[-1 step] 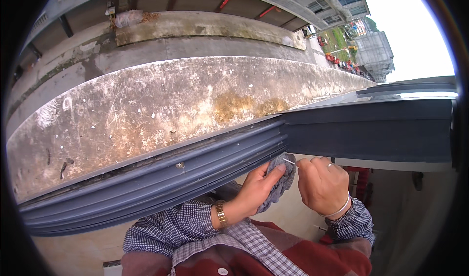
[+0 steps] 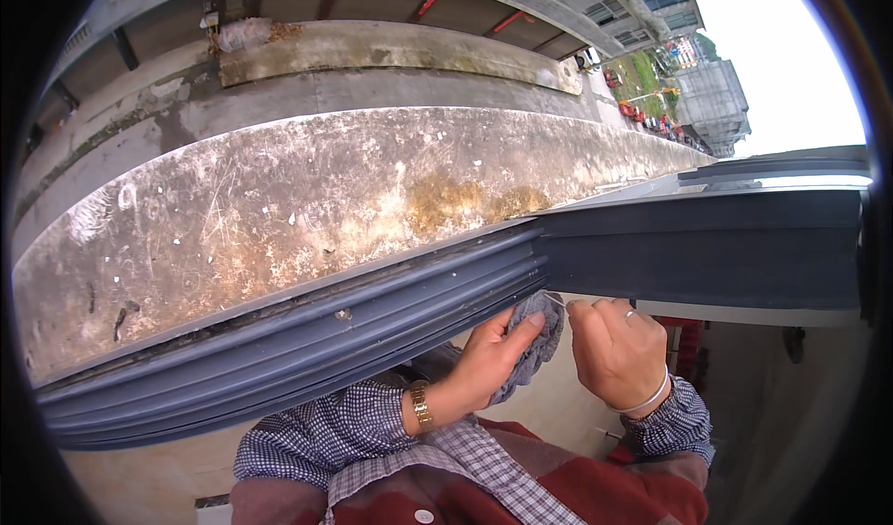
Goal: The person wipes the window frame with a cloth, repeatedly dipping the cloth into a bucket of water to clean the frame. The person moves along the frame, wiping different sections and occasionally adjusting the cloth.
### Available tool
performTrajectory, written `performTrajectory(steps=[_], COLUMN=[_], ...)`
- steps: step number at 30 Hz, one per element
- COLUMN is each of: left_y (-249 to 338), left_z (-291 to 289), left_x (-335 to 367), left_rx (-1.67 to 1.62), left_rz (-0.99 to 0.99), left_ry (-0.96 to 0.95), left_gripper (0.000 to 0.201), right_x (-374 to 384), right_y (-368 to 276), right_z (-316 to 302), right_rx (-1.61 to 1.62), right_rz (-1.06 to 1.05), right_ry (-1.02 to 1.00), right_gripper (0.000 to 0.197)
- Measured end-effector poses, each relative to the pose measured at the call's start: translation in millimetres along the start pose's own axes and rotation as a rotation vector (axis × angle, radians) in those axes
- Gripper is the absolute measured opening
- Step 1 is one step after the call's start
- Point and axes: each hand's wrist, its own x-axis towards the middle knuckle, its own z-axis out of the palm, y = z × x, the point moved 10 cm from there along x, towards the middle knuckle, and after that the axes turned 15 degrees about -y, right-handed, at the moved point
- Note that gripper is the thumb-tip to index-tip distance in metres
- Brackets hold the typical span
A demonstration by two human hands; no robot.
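Note:
My left hand (image 2: 484, 367) is closed around a bunched grey cloth (image 2: 535, 348), thumb on top, just inside the blue-grey window frame (image 2: 307, 334). To its right, my right hand (image 2: 616, 353) is closed in a pinch. A thin pale stick (image 2: 555, 298) sticks out from its fingertips toward the upper end of the cloth. Whether the stick's tip touches the cloth or the frame corner I cannot tell. Both hands are below the corner where the sill track meets the dark sash (image 2: 698, 255).
Beyond the frame lies a stained concrete ledge (image 2: 307, 209) with flaking patches. Past it are a lower paved strip (image 2: 391, 90) and buildings. A small pale spot (image 2: 344, 314) marks the track. Indoors, a red object (image 2: 689, 346) stands beneath the sash.
The thin stick has changed its angle slightly, and my right hand has shifted a touch to the right. My left hand and the cloth look the same.

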Motion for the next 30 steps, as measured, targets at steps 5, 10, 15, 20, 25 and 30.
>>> performTrajectory(steps=[5,10,15,20,25,30], left_y=[20,2,-1,-7,-3,-4], left_z=[8,1,-2,-2,2,5], left_x=[-1,3,6,7,10,13], left_rx=[0.136,0.004,-0.047,-0.09,-0.096,-0.111], left_rz=[0.197,0.05,0.041,0.007,0.057,0.062], left_ry=[-0.043,0.0,0.023,0.028,-0.011,-0.042], left_gripper=[0.029,0.029,0.03,0.03,0.028,0.028], right_x=[0,7,14,15,17,15], right_y=[0,-5,-7,-8,-10,-12], right_z=[-12,-4,2,4,9,11], right_rx=[-0.021,-0.043,-0.066,-0.067,-0.09,-0.146], right_rz=[-0.017,-0.02,-0.012,0.001,0.005,-0.014], right_ry=[0.01,-0.041,-0.062,-0.079,-0.085,-0.095], right_gripper=[0.02,0.019,0.018,0.023,0.025,0.021])
